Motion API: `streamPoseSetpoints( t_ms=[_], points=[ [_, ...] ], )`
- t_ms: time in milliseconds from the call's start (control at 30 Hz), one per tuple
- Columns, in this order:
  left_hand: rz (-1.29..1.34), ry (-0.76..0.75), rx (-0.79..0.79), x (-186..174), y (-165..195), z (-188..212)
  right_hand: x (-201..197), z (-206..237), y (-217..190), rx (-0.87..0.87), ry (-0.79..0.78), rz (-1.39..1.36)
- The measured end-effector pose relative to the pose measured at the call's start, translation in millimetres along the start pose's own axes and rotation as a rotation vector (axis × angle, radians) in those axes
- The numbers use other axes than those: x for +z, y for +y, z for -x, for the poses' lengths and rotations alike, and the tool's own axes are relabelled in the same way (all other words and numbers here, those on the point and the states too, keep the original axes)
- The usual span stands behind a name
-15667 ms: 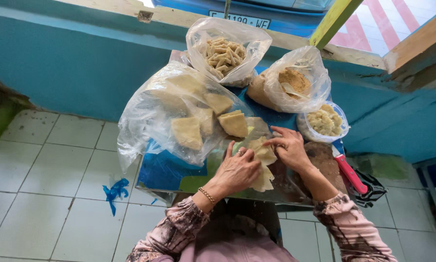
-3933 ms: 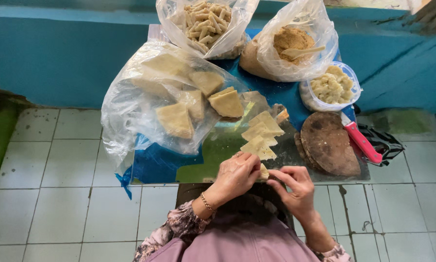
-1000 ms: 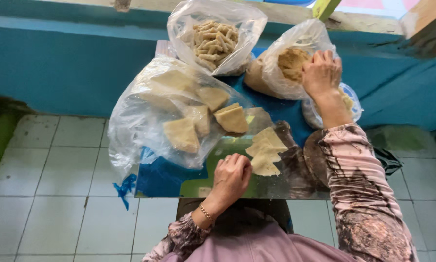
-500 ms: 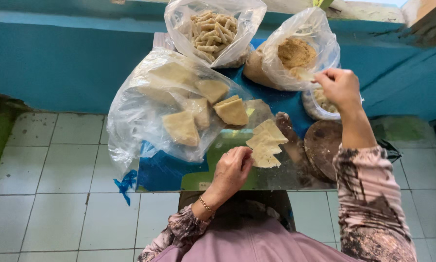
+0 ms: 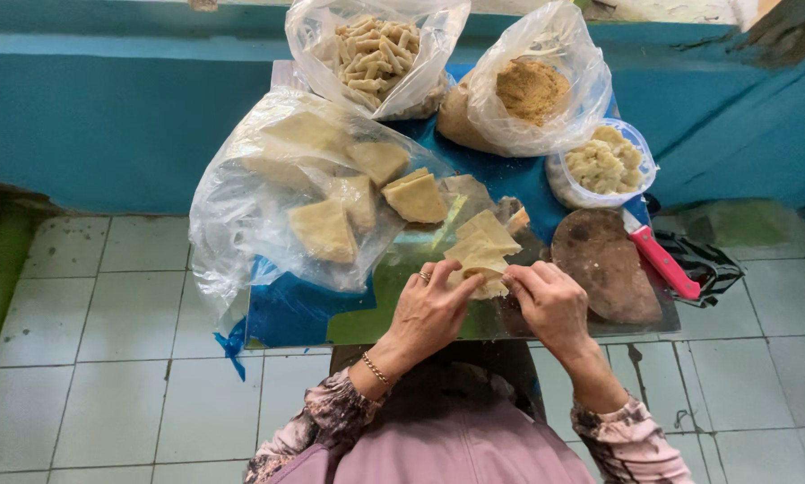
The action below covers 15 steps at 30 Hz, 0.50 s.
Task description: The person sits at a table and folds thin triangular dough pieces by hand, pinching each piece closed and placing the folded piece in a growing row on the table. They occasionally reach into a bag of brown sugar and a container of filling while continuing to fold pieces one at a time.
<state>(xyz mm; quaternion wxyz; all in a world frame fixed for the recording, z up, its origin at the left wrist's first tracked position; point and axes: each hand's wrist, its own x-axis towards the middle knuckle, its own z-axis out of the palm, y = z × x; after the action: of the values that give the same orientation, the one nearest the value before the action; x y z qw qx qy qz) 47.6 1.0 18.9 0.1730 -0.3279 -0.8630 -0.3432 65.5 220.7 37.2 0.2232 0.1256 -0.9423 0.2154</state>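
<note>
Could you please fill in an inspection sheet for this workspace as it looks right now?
Surface: small tabletop with blue sheet.
Job's things: pale triangular wrappers stacked at the near edge; both hands work one piece.
Clutter: large wrapper bag, bag of rolls, bag of brown crumbs, tub of pale pieces, round board, red-handled knife.
Hands: left hand, right hand, pinching the wrapper.
Cables: nothing seen.
Surroundings: tiled floor, blue wall.

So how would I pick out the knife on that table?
Start at the small table against the blue wall and go to its right edge. Beside the round dark wooden board, below the little tub of pale lumps, lies the knife. Its bright pink handle is the only pink thing there.
</note>
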Motion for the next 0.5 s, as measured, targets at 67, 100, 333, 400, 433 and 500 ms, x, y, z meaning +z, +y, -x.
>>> streamPoseSetpoints(
  t_ms=[67, 100, 333, 400, 433, 500],
  points=[
    [-0.057, -0.038, 0.014, 1.8, -0.4, -0.8, 3.1, 2.5, -0.9, -0.097, 0.059, 0.053],
    [-0.071, -0.038, 0.017, 2.7, -0.7, -0.9, 2.9, 3.4, -0.4, -0.126, 0.070, 0.092],
    [-0.079, -0.045, 0.033, 2.8, -3.4, 4.8, -8.3, 6.3, 0.7, -0.279, 0.090, 0.239],
    [-0.078, -0.029, 0.032, 1.7, -4.4, 6.8, -10.2, 5.8, -2.1, -0.308, 0.109, 0.248],
    [-0.079, -0.018, 0.033, 0.6, -5.8, 7.8, -10.8, 5.4, -3.9, -0.317, 0.125, 0.253],
    [-0.010, 0.045, -0.027, -1.3, -7.9, 10.5, -13.0, 2.7, -5.0, -0.252, 0.142, 0.200]
  ],
)
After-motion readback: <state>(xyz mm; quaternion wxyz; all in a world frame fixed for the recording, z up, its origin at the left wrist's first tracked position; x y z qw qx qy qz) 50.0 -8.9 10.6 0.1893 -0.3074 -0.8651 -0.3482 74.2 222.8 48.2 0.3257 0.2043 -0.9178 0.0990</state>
